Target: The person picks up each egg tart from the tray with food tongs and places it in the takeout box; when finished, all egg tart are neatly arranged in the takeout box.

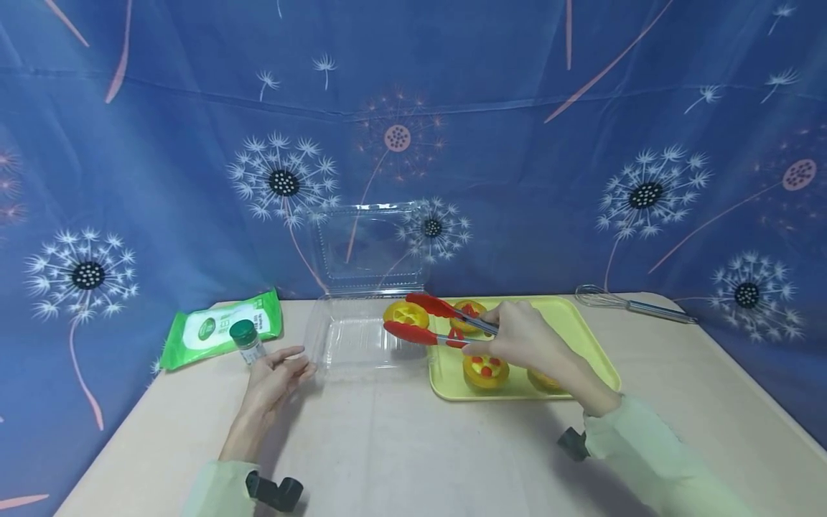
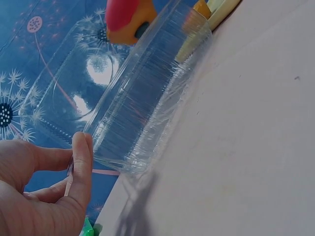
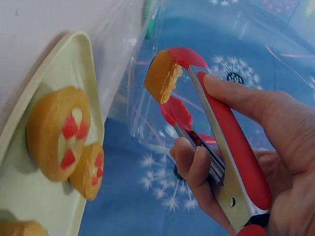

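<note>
My right hand (image 1: 526, 334) grips a pair of red-tipped metal tongs (image 3: 229, 142). An egg tart (image 1: 405, 314) with a yellow top is pinched between their red tips, above the right part of a clear plastic clamshell box (image 1: 342, 359). The box's lid (image 1: 368, 248) stands raised at the back. Beside the box's left edge is my left hand (image 2: 54, 182), fingers mostly straight and fingertips close to the near corner; whether they touch it is unclear. More tarts with red pieces on top, such as the front tart (image 1: 486, 371), sit on the yellow tray (image 1: 446, 388).
A green pack of wipes (image 1: 220, 330) lies at the back left, with a green-capped small jar (image 1: 247, 341) by the left hand. At the back right lies a whisk (image 1: 636, 305). A blue patterned cloth (image 1: 517, 179) hangs behind the table (image 1: 400, 452).
</note>
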{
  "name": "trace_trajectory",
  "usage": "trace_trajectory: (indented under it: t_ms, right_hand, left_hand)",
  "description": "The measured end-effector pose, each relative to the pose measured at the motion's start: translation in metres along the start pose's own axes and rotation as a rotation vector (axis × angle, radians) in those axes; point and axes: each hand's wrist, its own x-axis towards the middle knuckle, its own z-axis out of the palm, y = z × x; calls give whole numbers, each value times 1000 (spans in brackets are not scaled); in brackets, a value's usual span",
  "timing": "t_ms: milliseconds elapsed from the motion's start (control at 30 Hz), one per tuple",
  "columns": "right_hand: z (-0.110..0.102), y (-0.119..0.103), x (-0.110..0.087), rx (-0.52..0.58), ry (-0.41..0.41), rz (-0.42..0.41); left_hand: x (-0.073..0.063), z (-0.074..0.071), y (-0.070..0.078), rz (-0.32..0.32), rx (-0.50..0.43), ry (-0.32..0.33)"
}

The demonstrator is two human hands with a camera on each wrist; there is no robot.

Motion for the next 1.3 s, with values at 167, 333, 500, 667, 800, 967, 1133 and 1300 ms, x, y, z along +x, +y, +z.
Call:
trace_trajectory:
  t_ms: [167,333,500,667,800,967,1133,1300]
  right_hand:
    - [12,-9,6,12,-30,28]
    - [20,-14,12,8,-56,41]
    - [30,-20,20,-4,-69,-4]
    - [42,-27,29,-23,-58,-72]
    - [49,-33,35,-14,-72,-75]
    - [56,-39,42,-12,-70,-73]
    - [64,-45,52,-3,-79,-105]
    - [71,-51,60,44,-111,-100]
  left_hand:
    - [-1,1,0,-17,-18,0]
    - [-1,2,0,-11,-31,-3]
    - [-1,2,-1,-3,-40,2]
    - [-1,3,-2,3,-41,11]
    - [-1,4,-3,4,-62,13]
    - [0,5,-4,9,-84,19]
    - [0,5,-3,15,-88,26]
    - [-1,5,-2,7,-82,38]
